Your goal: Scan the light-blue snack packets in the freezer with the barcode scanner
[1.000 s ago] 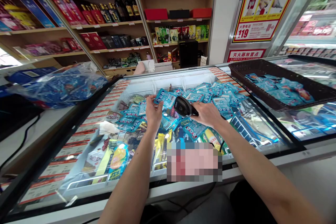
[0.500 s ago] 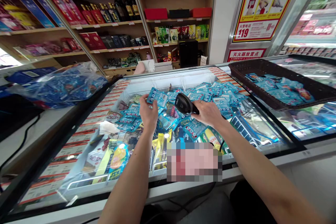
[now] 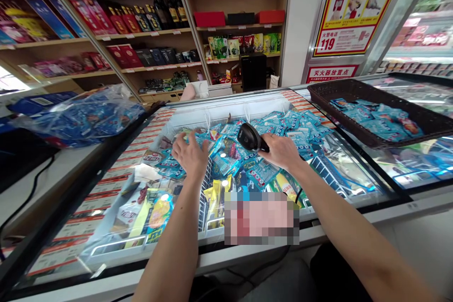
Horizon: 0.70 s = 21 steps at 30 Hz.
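My right hand (image 3: pixel 281 150) is closed round the handle of a black barcode scanner (image 3: pixel 248 138), whose head points left over the packets. My left hand (image 3: pixel 191 152) is above the left-hand packets with its fingers spread, and no packet shows in its grip. Several small blue packets (image 3: pixel 300 125) lie loosely strewn on the glass top (image 3: pixel 375 184) of a chest freezer, on both sides of the scanner. One blue packet (image 3: pixel 226 164) lies just right of my left hand. Some packets are hidden behind that hand.
At the right stands a dark woven basket (image 3: pixel 357 92) with more blue packets. A clear plastic bag (image 3: pixel 88 113) of blue packets lies at the left. A pixelated object (image 3: pixel 262 219) is at the freezer's front edge. Stocked shelves (image 3: pixel 141 33) stand behind.
My left hand has let go of the blue packet it held up, moved slightly left and spread its fingers. My right hand and the scanner have hardly moved.
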Tool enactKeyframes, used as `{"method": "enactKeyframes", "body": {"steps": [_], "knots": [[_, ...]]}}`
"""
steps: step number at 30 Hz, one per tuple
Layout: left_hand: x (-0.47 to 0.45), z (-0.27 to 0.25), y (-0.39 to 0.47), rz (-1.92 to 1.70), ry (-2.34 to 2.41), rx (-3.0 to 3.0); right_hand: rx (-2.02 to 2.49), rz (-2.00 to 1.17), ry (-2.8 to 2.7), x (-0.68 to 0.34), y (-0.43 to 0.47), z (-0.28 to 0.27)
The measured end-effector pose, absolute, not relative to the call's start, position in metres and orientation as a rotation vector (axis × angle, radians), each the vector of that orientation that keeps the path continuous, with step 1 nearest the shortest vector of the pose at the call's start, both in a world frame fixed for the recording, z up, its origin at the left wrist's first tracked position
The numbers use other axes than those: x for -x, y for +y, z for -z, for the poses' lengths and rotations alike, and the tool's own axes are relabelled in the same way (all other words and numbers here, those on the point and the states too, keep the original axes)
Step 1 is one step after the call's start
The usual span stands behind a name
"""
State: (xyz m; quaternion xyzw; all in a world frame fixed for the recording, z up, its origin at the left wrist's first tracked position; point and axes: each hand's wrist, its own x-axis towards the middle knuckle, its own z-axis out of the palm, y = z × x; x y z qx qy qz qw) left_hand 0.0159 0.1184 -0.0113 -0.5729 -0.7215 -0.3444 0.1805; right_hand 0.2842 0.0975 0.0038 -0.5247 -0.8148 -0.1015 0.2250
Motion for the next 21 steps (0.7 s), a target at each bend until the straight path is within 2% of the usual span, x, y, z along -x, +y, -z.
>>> {"method": "enactKeyframes", "body": {"steps": [6,21], "knots": [[-0.014,0.028,0.125,0.716,-1.865,1.926,1.522,0.258,-2.259,-0.285,0.096,-0.007],[-0.024,0.027,0.130,0.745,-1.777,2.015,1.569,0.280,-2.218,-0.285,0.097,-0.007]]}}
